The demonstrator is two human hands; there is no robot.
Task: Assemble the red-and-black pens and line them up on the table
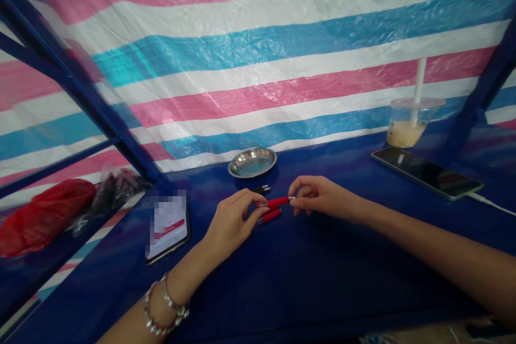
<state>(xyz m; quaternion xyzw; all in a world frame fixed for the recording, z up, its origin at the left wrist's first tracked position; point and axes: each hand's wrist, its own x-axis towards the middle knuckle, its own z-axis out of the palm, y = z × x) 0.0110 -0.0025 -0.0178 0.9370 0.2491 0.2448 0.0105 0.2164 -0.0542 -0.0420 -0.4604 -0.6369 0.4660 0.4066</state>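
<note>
Between my two hands a red pen [279,201] is held level above the blue table. My left hand [237,216] pinches its left end between thumb and fingers. At its silver tip on the right, the fingertips of my right hand [316,195] are closed. Just below the held pen lies another red pen piece [271,215], partly behind my left fingers. Black pens [263,189] with silver tips rest behind my left hand, partly hidden by it. Farther back stands a round metal dish [252,163].
A lit phone [168,228] lies at the left, and a dark phone [426,171] with a white cable at the right. Behind it stands a plastic cup [407,131] with a straw. Red bags [46,217] lie far left. A striped sheet [258,70] hangs behind the table.
</note>
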